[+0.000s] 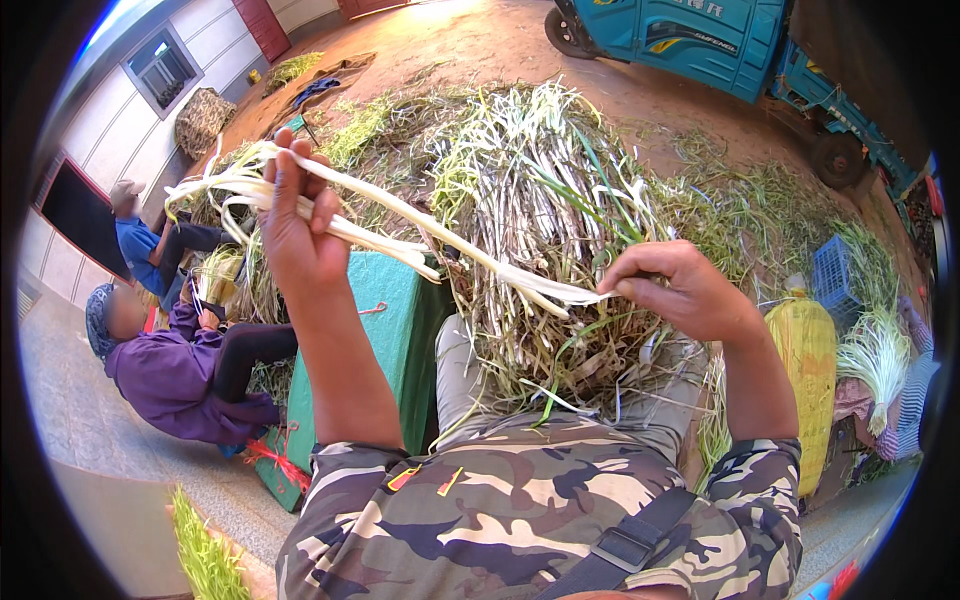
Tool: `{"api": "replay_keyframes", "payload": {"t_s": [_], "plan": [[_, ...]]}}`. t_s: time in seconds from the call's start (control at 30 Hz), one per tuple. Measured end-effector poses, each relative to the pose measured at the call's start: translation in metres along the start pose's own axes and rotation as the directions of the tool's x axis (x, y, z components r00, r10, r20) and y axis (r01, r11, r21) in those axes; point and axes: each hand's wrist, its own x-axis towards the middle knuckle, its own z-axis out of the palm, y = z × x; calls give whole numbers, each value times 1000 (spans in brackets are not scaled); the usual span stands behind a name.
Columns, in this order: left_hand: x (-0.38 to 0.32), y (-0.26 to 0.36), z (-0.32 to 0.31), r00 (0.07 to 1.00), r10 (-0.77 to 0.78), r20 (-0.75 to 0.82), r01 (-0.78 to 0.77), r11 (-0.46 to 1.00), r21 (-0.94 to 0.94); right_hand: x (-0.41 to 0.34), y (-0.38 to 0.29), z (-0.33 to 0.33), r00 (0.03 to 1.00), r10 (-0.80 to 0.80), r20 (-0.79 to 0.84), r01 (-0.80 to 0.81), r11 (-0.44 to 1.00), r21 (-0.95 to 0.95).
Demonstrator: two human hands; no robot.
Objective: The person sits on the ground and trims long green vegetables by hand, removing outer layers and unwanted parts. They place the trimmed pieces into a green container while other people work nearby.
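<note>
My left hand [300, 217] is raised at the left and grips several long pale leafy stalks [375, 199]. Their leafy tops hang out past its far side. With thumb and forefinger, my right hand [679, 292] pinches a thin whitish strand [581, 292] at the end of the longest stalk, which stretches between both hands. Below and beyond them, a large heap of similar stalks [517, 202] lies across my lap and on the ground ahead. Dry brown leaves and husks [577, 360] cover its near end.
A green box [390, 300] stands left of my legs. Two seated people, one in a purple jacket [172, 367], work further left. Right of me are a yellow sack [802, 382], a blue crate [835, 274] and a person's sleeve [916, 382] beside a stalk bundle [877, 360]. A teal cargo tricycle [682, 52] stands beyond.
</note>
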Motion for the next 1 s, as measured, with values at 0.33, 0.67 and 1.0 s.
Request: {"api": "replay_keyframes", "payload": {"t_s": [0.33, 0.67, 1.0], "plan": [[17, 25, -32, 995, 97, -18, -98, 993, -72, -46, 32, -46, 950, 193, -246, -248, 944, -217], [18, 37, -44, 993, 107, -54, -116, 977, -179, -39, 42, -74, 905, 106, -411, -296, 852, -432], [1, 1, -20, 993, 38, -109, -42, 998, -40, -7, 9, -42, 877, -252, -408, -72, 772, -631]]}}
